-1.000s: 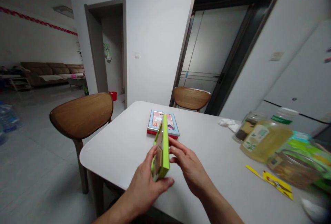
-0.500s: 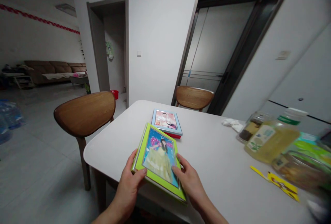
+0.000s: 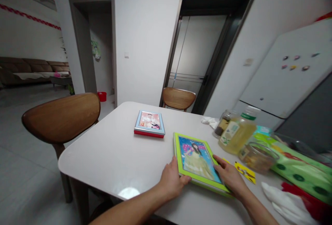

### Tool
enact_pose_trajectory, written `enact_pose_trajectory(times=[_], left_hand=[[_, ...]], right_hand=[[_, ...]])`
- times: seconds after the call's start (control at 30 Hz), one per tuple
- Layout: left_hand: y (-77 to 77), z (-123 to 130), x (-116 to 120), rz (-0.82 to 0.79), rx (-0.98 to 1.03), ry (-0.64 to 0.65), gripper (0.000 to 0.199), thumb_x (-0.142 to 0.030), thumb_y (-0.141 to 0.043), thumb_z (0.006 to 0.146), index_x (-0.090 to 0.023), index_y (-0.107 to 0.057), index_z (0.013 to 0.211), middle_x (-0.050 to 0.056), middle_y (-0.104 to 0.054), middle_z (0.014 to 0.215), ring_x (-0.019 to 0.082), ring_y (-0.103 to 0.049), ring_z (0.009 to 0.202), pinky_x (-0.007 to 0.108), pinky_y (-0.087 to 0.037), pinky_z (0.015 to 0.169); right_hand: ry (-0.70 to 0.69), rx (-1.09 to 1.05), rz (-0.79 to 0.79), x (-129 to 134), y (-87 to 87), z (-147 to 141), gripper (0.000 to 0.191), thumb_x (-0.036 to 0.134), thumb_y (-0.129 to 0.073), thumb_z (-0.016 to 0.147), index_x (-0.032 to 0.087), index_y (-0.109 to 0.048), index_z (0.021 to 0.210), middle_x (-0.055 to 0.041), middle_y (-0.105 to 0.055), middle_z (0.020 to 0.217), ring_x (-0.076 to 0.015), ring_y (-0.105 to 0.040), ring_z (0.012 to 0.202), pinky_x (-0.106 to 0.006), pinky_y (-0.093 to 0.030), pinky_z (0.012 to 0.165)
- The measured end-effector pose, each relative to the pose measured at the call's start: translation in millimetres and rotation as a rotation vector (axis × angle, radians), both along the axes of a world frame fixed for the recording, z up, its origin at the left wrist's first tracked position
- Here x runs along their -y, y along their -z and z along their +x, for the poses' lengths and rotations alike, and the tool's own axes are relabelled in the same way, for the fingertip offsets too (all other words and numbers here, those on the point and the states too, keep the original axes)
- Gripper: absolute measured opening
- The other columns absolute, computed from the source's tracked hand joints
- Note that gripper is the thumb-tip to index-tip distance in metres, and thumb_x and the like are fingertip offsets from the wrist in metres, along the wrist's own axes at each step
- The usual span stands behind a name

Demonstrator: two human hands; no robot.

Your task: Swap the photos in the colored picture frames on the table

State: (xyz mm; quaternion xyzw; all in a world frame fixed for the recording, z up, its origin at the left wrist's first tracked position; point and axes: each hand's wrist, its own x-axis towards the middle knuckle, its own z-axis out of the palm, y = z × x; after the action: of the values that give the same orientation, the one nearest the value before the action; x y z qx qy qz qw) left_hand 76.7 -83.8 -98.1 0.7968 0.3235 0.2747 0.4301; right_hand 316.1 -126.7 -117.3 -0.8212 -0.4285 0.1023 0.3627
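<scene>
Green-framed photo frame [image 3: 197, 159] lies face up on the white desk [image 3: 103, 155], front right of centre, picture showing. Left hand [image 3: 172, 180] sits at its lower left edge: left fingers [image 3: 183, 180] open and extended, tips touching the green border, no closed grip. Right hand [image 3: 228, 176] is at the lower right: right fingers [image 3: 219, 164] open, resting on the picture face near the border, thumb hard to see. Neither hand clearly lifts the frame.

Nearby: blue-framed photo frame [image 3: 149, 123] on a red base [image 3: 148, 134], further across the desk, well apart. Right of the right hand: yellow paper strip [image 3: 245, 172], glass jar [image 3: 258, 157], bottle of yellow liquid [image 3: 236, 135], white cloth [image 3: 285, 200].
</scene>
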Motion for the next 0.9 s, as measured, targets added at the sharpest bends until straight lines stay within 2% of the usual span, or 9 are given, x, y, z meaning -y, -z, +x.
enact_pose_trajectory(times=[0.17,0.27,0.4,0.53,0.63,0.7,0.8,0.9], left_hand=[[8.4,25.9,-14.2,0.137,-0.282,-0.058,0.058,-0.035,-0.055,0.068,-0.014,-0.036,0.118,0.011,-0.048,0.118,0.029,-0.037,0.113,0.042,-0.020,0.097],[10.3,30.3,-17.4,0.155,-0.312,-0.060,0.060,-0.036,-0.055,0.068,-0.011,-0.037,0.119,0.013,-0.046,0.120,0.030,-0.032,0.117,0.042,-0.017,0.098],[12.6,25.2,-18.7,0.181,-0.314,-0.062,0.059,-0.039,-0.054,0.069,-0.014,-0.038,0.119,0.011,-0.048,0.119,0.029,-0.035,0.116,0.042,-0.017,0.099],[11.1,4.7,-33.7,0.207,-0.321,-0.091,0.065,-0.041,-0.052,0.070,-0.010,-0.033,0.124,0.013,-0.041,0.127,0.027,-0.034,0.118,0.039,-0.019,0.100],[3.3,-20.1,-61.2,0.245,-0.328,-0.188,0.064,-0.038,-0.046,0.075,-0.007,-0.025,0.127,0.014,-0.030,0.133,0.023,-0.025,0.123,0.036,-0.015,0.102],[-3.8,-37.9,-85.4,0.274,-0.339,-0.283,0.063,-0.034,-0.044,0.077,-0.007,-0.020,0.129,0.013,-0.022,0.137,0.022,-0.016,0.126,0.036,-0.010,0.102],[-12.5,-61.2,-121.4,0.287,-0.377,-0.412,0.062,-0.027,-0.043,0.077,-0.008,-0.015,0.129,0.015,-0.010,0.139,0.024,-0.006,0.128,0.042,-0.006,0.101],[-16.4,-77.2,-147.3,0.266,-0.436,-0.441,0.064,-0.023,-0.050,0.071,-0.010,-0.022,0.127,0.017,-0.013,0.138,0.028,-0.011,0.126,0.048,-0.011,0.099]], right_hand=[[-0.011,0.168,-0.084,-13.2,4.9,14.7,0.050,0.023,-0.039,0.066,0.010,-0.051,0.112,-0.0089,-0.058,0.108,-0.0186,-0.055,0.095,-0.029,-0.040,0.083],[-0.017,0.205,-0.100,-17.2,3.7,11.1,0.050,0.020,-0.039,0.065,0.009,-0.052,0.112,-0.0102,-0.056,0.112,-0.0203,-0.052,0.101,-0.029,-0.038,0.087],[-0.022,0.262,-0.120,-20.0,3.2,3.7,0.047,0.015,-0.040,0.063,0.007,-0.056,0.107,-0.0139,-0.056,0.110,-0.0233,-0.051,0.102,-0.031,-0.036,0.088],[-0.013,0.311,-0.103,-28.9,-4.6,-14.1,0.045,0.015,-0.039,0.064,0.003,-0.055,0.105,-0.0190,-0.055,0.109,-0.0272,-0.049,0.102,-0.037,-0.033,0.090],[-0.068,0.280,-0.013,-48.5,-17.0,-44.9,0.047,0.019,-0.038,0.068,0.001,-0.050,0.110,-0.0206,-0.047,0.118,-0.0273,-0.041,0.111,-0.037,-0.027,0.095],[-0.160,0.197,0.054,-69.6,-24.0,-71.7,0.048,0.022,-0.038,0.069,0.002,-0.049,0.111,-0.0182,-0.048,0.118,-0.0249,-0.040,0.112,-0.036,-0.026,0.096],[-0.250,0.102,0.086,-108.9,-27.0,-109.1,0.046,0.025,-0.042,0.069,0.007,-0.051,0.110,-0.0147,-0.054,0.112,-0.0223,-0.048,0.105,-0.033,-0.033,0.091],[-0.248,-0.006,0.120,-145.6,-22.5,-131.0,0.046,0.029,-0.044,0.067,0.008,-0.053,0.107,-0.0148,-0.058,0.105,-0.0230,-0.053,0.099,-0.035,-0.037,0.086]])
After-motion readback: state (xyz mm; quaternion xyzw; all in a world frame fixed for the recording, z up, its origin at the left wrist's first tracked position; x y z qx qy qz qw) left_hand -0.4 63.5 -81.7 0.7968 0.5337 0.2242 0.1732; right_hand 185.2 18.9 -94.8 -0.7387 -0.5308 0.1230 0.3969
